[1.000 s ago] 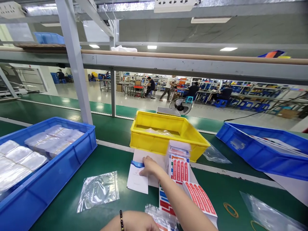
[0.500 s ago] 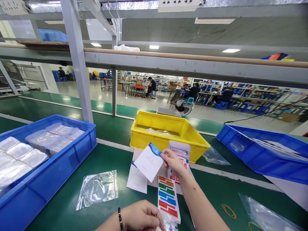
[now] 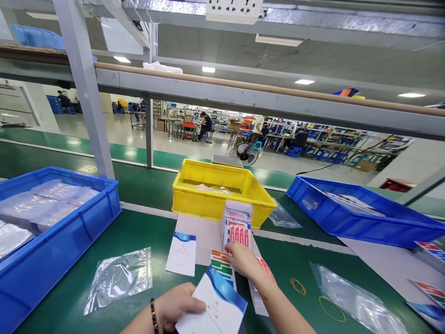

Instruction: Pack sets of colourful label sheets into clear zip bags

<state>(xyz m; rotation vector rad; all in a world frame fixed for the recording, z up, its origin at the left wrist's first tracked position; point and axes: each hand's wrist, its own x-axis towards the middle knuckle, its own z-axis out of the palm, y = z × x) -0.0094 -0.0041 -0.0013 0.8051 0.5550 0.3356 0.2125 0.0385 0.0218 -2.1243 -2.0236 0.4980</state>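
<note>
My left hand [image 3: 181, 306], with a beaded bracelet at the wrist, grips a white booklet [image 3: 217, 308] with a blue wave print, low in the middle. My right hand [image 3: 241, 260] is closed at the top of a colourful sticker sheet [image 3: 222, 266]; its fingertips are partly hidden. Just behind those fingers stands a stack of sheets with red labels [image 3: 239, 234]. Another white booklet [image 3: 182, 255] lies on the green table to the left. A clear zip bag [image 3: 120, 278] lies flat farther left.
A yellow bin [image 3: 208, 208] stands behind the stack. Blue bins stand at left [image 3: 69, 236] and right [image 3: 365, 227]. Rubber bands [image 3: 298, 286] and clear bags [image 3: 358, 297] lie at right. A metal post [image 3: 86, 93] rises behind the left bin.
The booklet that was in my right hand is gone from it, and a booklet now shows in my left hand. My right hand has moved down to the sheets. The view has shifted right.
</note>
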